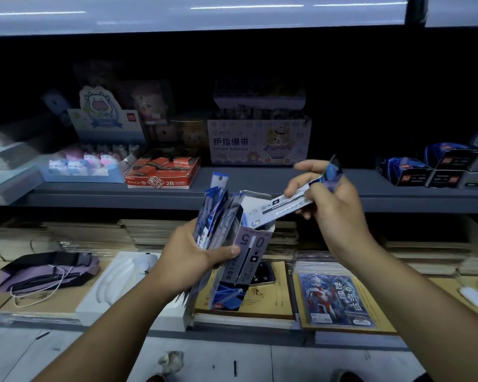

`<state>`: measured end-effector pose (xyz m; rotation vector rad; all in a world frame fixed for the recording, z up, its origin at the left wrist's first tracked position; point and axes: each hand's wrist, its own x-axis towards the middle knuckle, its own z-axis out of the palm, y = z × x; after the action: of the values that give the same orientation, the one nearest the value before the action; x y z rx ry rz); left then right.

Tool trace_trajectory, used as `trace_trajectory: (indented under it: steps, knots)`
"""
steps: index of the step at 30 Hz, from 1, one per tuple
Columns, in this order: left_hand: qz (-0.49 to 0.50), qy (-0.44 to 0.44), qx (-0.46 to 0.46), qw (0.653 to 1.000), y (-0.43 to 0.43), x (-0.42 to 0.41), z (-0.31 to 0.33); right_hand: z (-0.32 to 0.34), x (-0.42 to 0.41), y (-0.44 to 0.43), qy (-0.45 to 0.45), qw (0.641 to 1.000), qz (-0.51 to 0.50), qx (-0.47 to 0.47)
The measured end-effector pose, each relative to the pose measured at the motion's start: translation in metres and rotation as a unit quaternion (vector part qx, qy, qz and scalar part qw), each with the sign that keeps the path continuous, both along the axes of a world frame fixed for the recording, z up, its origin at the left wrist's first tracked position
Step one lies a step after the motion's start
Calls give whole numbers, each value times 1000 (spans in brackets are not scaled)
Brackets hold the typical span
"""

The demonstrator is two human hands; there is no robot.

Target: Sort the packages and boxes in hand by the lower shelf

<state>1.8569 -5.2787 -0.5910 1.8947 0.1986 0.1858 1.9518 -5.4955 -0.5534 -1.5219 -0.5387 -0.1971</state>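
At the centre of the frame my left hand [189, 257] is wrapped round an open cardboard box [240, 260] marked 0.5, fingers and thumb curled tight, pressing a sheaf of flat packets [214, 213] against its side. My right hand [327, 197], centre right, pinches one long flat packet [293, 202] between thumb and fingers, its lower end reaching into the box's open top. Behind, on the grey shelf [260, 186], a red box of 2B erasers [163, 172] sits left of a finger bandage carton [258, 142], with cow-shaped toys [86, 161] further left. At lower left lies a purple pouch [47, 271]; at lower right, a hero-printed card pack [337, 299].
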Motion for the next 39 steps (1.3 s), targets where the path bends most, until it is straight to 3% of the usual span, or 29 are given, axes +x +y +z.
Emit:
trace_trajectory:
  steps: [4,7,11,15,21,32,39]
  knots:
    - [-3,-18,1,1000,-7,-8,2,8,-13,6,-53,982,57,-174]
    - [17,-37,0,999,-12,-18,4,9,-23,13,-78,962,-17,-263]
    - [51,-62,-7,997,-22,-37,7,3,-47,13,17,978,-60,-197]
    - [68,-76,-23,994,-40,-60,4,1,-80,1,168,978,-14,-122]
    - [46,-69,-44,996,-68,-98,-15,-13,-122,-20,122,972,-25,-199]
    - [45,-35,-13,998,-81,-102,-49,-45,-123,-32,127,981,-38,-139]
    - [32,-11,46,998,-83,-91,-56,-65,-113,-37,112,979,-60,-157]
